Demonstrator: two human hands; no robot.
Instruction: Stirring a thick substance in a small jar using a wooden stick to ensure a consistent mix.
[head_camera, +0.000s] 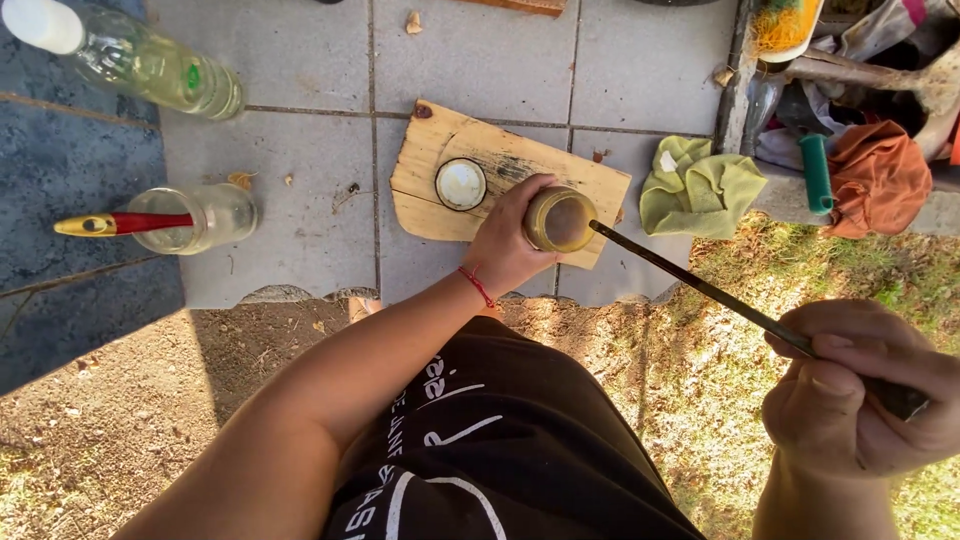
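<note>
Lid (461, 184) beside held jar (560, 220) — green cloth (700, 185) near.

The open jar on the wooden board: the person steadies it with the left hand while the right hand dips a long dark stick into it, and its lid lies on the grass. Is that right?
Not quite. The head view shows the lid lying on the wooden board, beside the jar, not on grass. The left hand does steady the jar, and the right hand holds the stick in it.

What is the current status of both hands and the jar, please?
Left hand grips open jar on wooden board. Right hand holds dark stick, tip at jar mouth. Lid lies beside it.
</note>
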